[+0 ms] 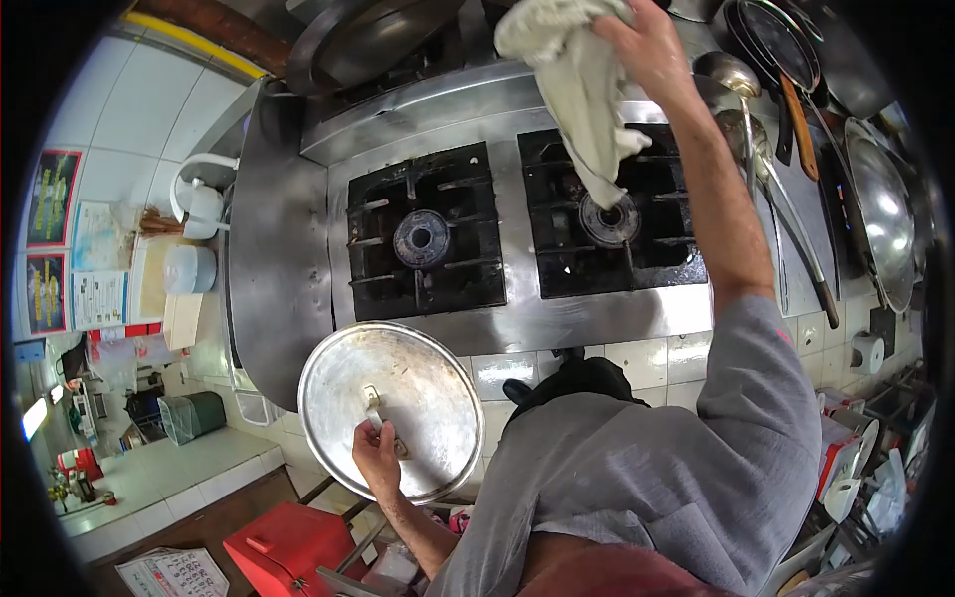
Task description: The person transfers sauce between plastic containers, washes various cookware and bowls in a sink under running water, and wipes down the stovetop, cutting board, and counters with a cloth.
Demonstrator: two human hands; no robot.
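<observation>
My left hand (376,461) is closed around the handle of a large round metal pot lid (333,398), held out at the front left of the stove. Up at the back right, my right hand (649,52) grips a pale cloth (577,99). The cloth hangs down over the right burner (609,221), its lower tip just above or touching the burner head; I cannot tell which. Beside it, the left burner (422,239) has nothing on its black grate.
A ladle (734,76), several pans and a large wok (880,214) lie to the right of the stove. A dark wok (378,40) sits at the back left. A red box (284,547) stands low at the front left, near a tiled counter (189,468).
</observation>
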